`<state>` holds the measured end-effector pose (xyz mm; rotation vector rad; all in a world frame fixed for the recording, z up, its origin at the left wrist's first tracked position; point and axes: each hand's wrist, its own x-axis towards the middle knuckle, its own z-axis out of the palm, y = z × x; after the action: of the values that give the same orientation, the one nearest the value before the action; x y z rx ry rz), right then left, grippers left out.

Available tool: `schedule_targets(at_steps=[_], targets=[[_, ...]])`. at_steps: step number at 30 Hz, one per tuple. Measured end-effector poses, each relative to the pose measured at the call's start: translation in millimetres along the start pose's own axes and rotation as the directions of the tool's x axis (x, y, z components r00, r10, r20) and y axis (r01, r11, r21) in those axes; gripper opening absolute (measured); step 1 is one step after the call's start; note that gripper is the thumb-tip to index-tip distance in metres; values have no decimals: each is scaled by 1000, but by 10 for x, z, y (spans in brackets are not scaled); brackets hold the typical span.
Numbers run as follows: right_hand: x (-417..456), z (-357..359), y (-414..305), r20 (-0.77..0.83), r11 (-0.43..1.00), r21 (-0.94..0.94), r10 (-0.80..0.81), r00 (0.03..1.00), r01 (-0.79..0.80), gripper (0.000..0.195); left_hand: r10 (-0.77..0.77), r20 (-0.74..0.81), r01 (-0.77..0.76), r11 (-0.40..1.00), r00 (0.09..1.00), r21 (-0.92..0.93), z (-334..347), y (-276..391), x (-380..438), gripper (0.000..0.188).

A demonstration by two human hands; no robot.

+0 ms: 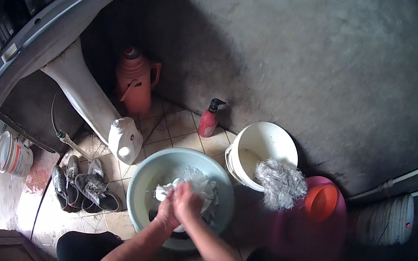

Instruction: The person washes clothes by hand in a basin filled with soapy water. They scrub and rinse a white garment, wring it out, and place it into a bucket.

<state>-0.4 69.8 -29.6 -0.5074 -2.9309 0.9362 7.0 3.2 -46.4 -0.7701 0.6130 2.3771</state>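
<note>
A light blue-green plastic basin (134,201) stands on the tiled floor in front of me, between my knees. Over it my left hand (167,211) and my right hand (188,201) are pressed together, both closed on a bunched white cloth (164,192). Part of this cloth spreads behind and to the right of my hands, down in the basin among suds. Something dark lies low in the basin beneath my hands, mostly hidden by them. My right hand looks slightly blurred.
Left of the basin are a white detergent jug (125,140) and several dark sneakers (85,188). A red pump bottle (208,123), pink thermos (135,85) and pedestal sink (76,79) stand behind. To the right, a grey shaggy cloth (281,184) hangs over a white bucket (245,149), beside an orange scoop (320,203).
</note>
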Motion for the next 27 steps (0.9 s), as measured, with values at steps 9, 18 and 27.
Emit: schedule_targets(at_steps=[9, 18, 27], targets=[[-64, -261, -221, -44, 988, 157, 16, 999, -9, 32, -11, -121, 28, 990, 993, 140, 0, 99, 100, 37], [-200, -234, -284, -181, 978, 176, -81, 980, 113, 23, -82, 161, 118, 966, 983, -229, 18, 206, 140, 47], [0, -527, -376, -384, 948, 22, -285, 878, 317, 42, -98, 199, 94, 995, 975, 28, -151, 196, 201, 39]])
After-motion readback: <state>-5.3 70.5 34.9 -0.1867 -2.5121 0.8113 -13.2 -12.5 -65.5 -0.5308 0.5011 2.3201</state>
